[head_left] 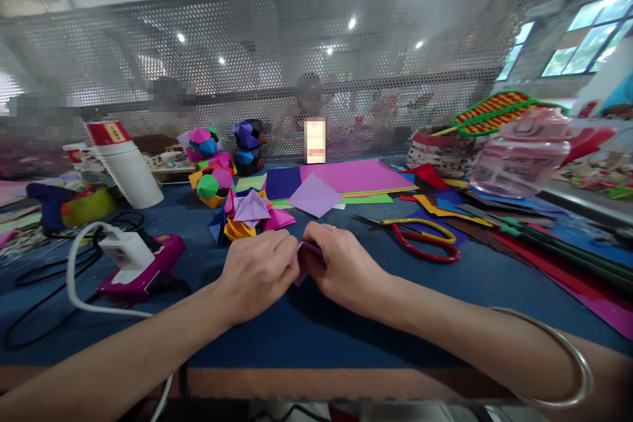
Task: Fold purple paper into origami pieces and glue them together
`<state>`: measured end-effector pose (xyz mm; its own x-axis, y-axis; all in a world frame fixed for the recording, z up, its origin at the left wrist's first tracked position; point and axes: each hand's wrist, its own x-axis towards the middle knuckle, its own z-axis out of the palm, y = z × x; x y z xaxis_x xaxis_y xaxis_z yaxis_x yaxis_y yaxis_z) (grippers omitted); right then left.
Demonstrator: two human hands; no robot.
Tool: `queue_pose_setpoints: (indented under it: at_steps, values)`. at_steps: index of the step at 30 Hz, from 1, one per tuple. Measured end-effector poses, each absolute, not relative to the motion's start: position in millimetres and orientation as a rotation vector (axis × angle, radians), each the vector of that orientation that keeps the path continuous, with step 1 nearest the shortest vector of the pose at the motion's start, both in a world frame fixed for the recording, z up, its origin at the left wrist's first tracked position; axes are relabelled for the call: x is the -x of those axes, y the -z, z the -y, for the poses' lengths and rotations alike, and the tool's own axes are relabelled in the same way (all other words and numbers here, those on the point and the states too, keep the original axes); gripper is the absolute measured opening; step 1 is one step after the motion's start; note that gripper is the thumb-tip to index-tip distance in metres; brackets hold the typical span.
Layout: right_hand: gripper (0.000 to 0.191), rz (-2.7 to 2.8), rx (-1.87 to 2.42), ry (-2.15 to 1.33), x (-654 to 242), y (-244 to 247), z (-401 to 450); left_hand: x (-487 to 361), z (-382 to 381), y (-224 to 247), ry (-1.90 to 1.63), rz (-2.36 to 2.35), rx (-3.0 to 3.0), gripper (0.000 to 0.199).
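A small piece of folded purple paper [302,273] is pinched between my two hands, a little above the blue tabletop. My left hand [263,270] has its fingers closed on the paper's left side. The fingers of my right hand [342,264] are curled round its right side and hide most of it. Just beyond my hands lies a flat lilac paper square [315,196]. To the left of that sits a cluster of folded paper pieces [250,211] in pink, lilac and yellow. Red-and-yellow-handled scissors [420,237] lie open to the right of my right hand.
A magenta power strip [158,270] with a white charger [127,252] and cables lies at left, near stacked paper cups [126,168]. Pink sheets [359,176] lie at the back. Coloured papers, a cutter and a pink bottle [519,158] crowd the right. A perforated screen [277,33] stands behind.
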<state>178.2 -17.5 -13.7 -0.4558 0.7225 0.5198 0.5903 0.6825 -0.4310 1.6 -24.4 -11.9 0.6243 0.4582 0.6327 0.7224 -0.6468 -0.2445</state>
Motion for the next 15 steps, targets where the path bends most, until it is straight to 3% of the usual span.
queue_pose_setpoints:
  at_steps: [3,9,15]
  values:
    - [0.015,2.18,0.948,-0.265,-177,12,18,-1,25,10,0.748,0.883,2.33,0.022]
    - [0.009,2.103,1.016,-0.334,-178,9,12,2,13,10,0.906,1.252,2.454,0.017]
    - [0.009,2.077,1.041,-0.242,-181,10,7,4,10,8,0.82,1.415,2.48,0.018]
